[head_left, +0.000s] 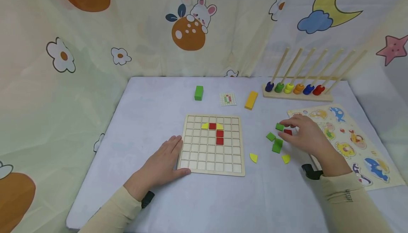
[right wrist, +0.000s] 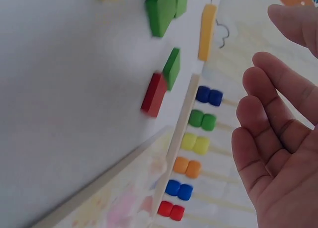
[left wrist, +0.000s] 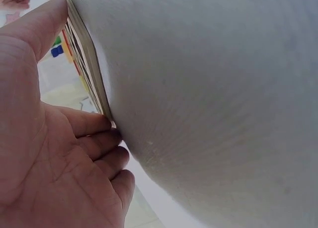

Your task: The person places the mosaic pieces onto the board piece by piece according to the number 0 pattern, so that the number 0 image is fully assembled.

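A square wooden grid board (head_left: 210,155) lies on the white table, holding three red square tiles (head_left: 220,134) and two yellow curved tiles (head_left: 205,126) in its upper cells. My left hand (head_left: 160,164) rests along the board's left edge, thumb at its near corner and fingers loosely extended. Over the loose tiles on the right hovers my right hand (head_left: 304,134), thumb and fingers parted with nothing between them. Under its fingertips are a green square tile (right wrist: 172,69) and a red tile (right wrist: 154,95), side by side. More green tiles (head_left: 277,146) and two yellow quarter-round pieces (head_left: 253,158) lie nearby.
A small pattern card (head_left: 227,99) lies behind the board, between a green block (head_left: 199,93) and a yellow-orange block (head_left: 251,100). At the back right stands a peg rack (head_left: 298,96) with coloured beads. A cartoon picture board (head_left: 350,144) lies beneath the right forearm.
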